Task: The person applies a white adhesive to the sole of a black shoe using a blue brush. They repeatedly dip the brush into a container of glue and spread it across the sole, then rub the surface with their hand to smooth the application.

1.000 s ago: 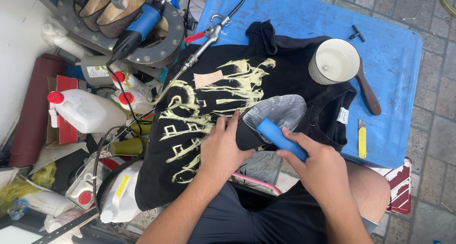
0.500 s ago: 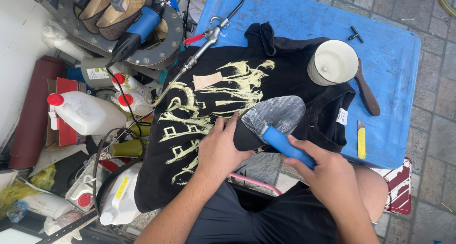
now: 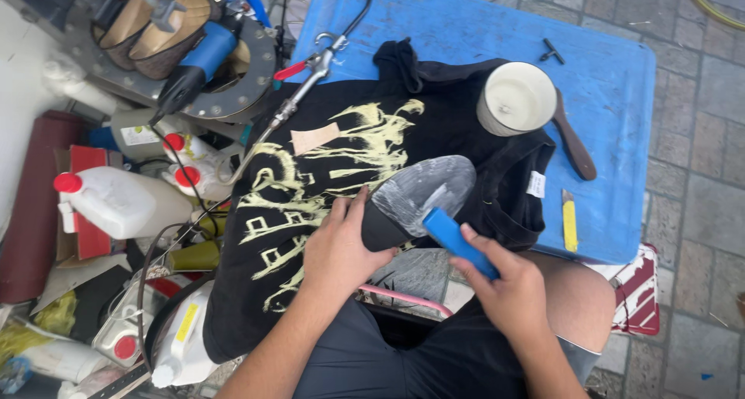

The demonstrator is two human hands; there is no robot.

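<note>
**Shoe sole under blue tool, on black shirt**

Landmark: black T-shirt (image 3: 341,166) with pale yellow print, spread over a blue table (image 3: 621,135). A dark shoe (image 3: 415,197) lay sole-up on the shirt's near edge, grey scuffed sole facing the camera. Left hand (image 3: 337,248) rested on the shirt, fingers curled against the shoe's heel end, bracing it. Right hand (image 3: 508,290), just off the shirt's near edge, was closed around a blue-handled tool (image 3: 458,242); the tool's far end met the sole. Past the shirt's collar stood a white tin (image 3: 516,98), beside a brown wooden handle (image 3: 573,139). A yellow knife (image 3: 570,220) lay right of the shirt.
</note>
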